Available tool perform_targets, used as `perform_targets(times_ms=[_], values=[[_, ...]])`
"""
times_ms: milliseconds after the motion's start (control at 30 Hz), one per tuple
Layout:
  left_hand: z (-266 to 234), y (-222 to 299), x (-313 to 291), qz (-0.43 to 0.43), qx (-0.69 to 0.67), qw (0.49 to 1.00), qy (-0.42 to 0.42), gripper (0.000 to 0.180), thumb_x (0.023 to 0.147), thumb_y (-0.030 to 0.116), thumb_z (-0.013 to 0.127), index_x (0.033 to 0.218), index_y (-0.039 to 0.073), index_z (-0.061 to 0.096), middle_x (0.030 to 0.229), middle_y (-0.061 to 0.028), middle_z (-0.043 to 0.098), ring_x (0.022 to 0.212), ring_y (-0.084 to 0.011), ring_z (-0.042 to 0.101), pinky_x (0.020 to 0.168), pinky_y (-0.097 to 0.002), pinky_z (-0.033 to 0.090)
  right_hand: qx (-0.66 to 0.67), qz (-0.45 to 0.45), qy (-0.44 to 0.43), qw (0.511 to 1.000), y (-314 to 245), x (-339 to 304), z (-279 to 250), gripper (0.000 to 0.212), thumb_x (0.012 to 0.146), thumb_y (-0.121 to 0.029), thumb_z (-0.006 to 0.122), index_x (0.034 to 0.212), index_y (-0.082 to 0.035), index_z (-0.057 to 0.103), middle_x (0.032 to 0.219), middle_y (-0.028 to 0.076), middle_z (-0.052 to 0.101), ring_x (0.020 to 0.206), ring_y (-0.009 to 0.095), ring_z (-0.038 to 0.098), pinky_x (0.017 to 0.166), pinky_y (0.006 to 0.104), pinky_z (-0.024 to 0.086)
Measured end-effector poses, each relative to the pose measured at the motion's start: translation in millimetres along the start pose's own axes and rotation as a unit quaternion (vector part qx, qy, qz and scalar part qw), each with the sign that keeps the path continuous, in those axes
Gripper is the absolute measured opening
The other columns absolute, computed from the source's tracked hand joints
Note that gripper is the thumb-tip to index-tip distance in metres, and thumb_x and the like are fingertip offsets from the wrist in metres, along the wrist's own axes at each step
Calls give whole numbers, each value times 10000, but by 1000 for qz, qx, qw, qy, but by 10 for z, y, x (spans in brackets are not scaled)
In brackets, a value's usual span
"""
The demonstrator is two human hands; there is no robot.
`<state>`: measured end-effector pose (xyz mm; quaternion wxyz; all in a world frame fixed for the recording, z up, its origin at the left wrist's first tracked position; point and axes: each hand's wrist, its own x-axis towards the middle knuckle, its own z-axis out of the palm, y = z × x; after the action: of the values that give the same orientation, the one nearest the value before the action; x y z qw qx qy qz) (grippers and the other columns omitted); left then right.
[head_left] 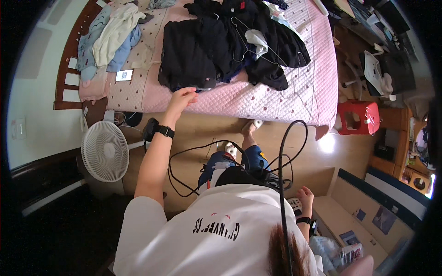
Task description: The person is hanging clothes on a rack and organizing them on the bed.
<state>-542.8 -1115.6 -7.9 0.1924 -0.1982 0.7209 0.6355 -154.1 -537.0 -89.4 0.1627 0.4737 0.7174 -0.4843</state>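
Left hand (184,98) was at the near edge of the black garment (186,50), which lay on the pink bed (230,102); couldn't tell if its fingers gripped the hem. Right hand (305,198) hung low, well apart from the bed, fingers loosely half open. White cloth (258,43) lay atop dark clothes (287,46).

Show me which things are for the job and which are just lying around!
Likely the job:
flat black cloth garment, at the left grip
heaped black cloth garments beside it

Likely just lying about:
round white plastic fan
red plastic stool
flat rectangular white card
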Motion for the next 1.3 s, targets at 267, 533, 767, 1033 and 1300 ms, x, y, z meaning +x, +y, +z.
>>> perform_targets(times_ms=[267,533,767,1033,1300], values=[[485,268,1374,-94,-79,992,-4,676,878,246,628,1419,14,295,1381,-140,438,1264,-257,438,1035,-390,333,-17,-101,-2,995,-1571,1407,510,251,877,-70,562,1079,64,630,883,122,682,736,172,647,659,275,529],[1059,293,2488,-211,-114,951,194,837,718,314,776,1344,-58,362,1297,-166,494,1162,-242,475,969,-369,349,-119,-390,-181,895,-4218,2781,2065,255,910,-122,551,1094,37,628,1008,175,674,908,229,655,792,315,501],[1111,942,2385,-18,-138,966,217,374,748,188,682,998,-63,562,974,-120,617,888,-214,577,807,-335,457,-372,-539,-86,751,-4949,3017,3336,232,878,-155,555,1068,-29,601,920,210,657,898,371,630,780,466,492],[-579,3151,1151,280,-2,871,403,384,771,138,664,1114,-5,570,1120,-123,587,1016,-249,561,937,-360,433,-130,-457,-219,852,-5162,2582,2830,219,911,-222,571,1072,-106,664,912,166,680,818,330,665,716,387,505],[-1363,4375,-725,470,63,728,496,467,783,103,674,1212,-15,534,1141,-168,599,1021,-286,594,907,-367,470,79,-430,-228,870,-5370,1564,1237,368,892,-121,635,1239,-13,575,791,-32,551,681,31,454,589,193,378]])
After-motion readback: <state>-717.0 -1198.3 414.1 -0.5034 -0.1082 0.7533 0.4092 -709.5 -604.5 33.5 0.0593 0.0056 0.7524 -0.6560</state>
